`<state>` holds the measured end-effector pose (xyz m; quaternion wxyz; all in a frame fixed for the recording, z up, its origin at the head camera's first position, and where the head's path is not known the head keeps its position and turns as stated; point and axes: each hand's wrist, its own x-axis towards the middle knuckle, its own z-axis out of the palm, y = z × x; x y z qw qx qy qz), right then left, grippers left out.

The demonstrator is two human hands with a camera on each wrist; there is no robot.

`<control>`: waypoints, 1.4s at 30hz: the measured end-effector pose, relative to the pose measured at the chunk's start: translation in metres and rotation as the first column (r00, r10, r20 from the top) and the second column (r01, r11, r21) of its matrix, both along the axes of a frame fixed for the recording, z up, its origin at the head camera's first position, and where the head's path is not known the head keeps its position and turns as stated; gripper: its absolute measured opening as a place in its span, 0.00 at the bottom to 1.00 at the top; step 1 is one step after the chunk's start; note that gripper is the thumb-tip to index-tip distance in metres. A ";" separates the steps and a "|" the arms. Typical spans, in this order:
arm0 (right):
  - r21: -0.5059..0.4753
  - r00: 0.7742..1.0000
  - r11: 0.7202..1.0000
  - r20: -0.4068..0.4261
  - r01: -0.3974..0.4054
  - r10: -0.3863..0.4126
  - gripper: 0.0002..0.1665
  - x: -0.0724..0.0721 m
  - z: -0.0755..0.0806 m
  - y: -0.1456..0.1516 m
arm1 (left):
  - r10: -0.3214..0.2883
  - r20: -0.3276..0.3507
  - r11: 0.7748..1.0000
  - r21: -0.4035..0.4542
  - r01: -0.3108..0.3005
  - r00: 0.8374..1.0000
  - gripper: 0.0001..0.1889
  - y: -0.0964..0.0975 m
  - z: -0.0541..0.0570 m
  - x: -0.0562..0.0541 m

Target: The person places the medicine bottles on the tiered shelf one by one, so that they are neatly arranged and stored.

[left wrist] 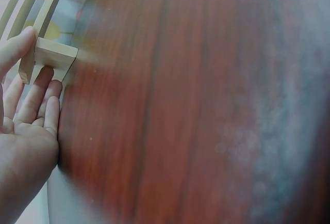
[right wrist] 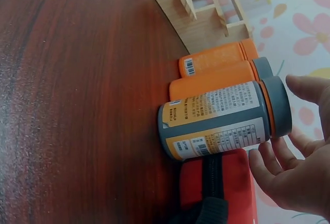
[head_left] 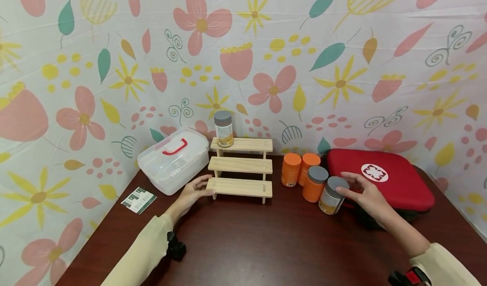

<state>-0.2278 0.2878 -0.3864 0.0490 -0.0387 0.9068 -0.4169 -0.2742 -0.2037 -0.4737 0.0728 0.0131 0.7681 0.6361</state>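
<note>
My left hand [head_left: 193, 194] holds the left end of a three-tier wooden display stand [head_left: 240, 164]. In the left wrist view its thumb lies against the lowest step [left wrist: 54, 48], with fingers beneath. My right hand [head_left: 367, 195] is around the grey lid of a pill bottle [head_left: 330, 201], thumb on one side and fingers on the other. The right wrist view shows this bottle [right wrist: 216, 121] with its orange-and-white printed label. Beside it stand an orange bottle [head_left: 313, 191] with a grey lid and two orange-lidded bottles [head_left: 291, 174]. Another grey-lidded bottle [head_left: 224, 133] stands on the top step.
A clear plastic box [head_left: 171, 167] with a red handle sits left of the stand. In front of it lies a green-and-white printed card [head_left: 138, 200]. At right is a red first-aid case [head_left: 388, 180]. A floral sheet [head_left: 266, 45] hangs behind the dark wooden table [head_left: 251, 243].
</note>
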 end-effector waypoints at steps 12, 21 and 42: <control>-0.006 1.000 1.000 -0.019 -0.003 0.003 0.45 0.001 -0.009 -0.003 | 0.009 0.016 1.000 -0.011 -0.009 1.000 0.33 -0.002 -0.002 -0.002; 0.012 1.000 1.000 -0.007 0.017 -0.017 0.47 0.001 -0.010 -0.005 | -0.008 -0.004 1.000 -0.013 0.008 1.000 0.34 -0.003 -0.002 0.001; 0.040 0.992 0.999 -0.120 0.034 -0.029 0.43 0.016 -0.013 -0.005 | 0.004 0.023 1.000 -0.015 -0.004 1.000 0.35 -0.001 -0.002 -0.003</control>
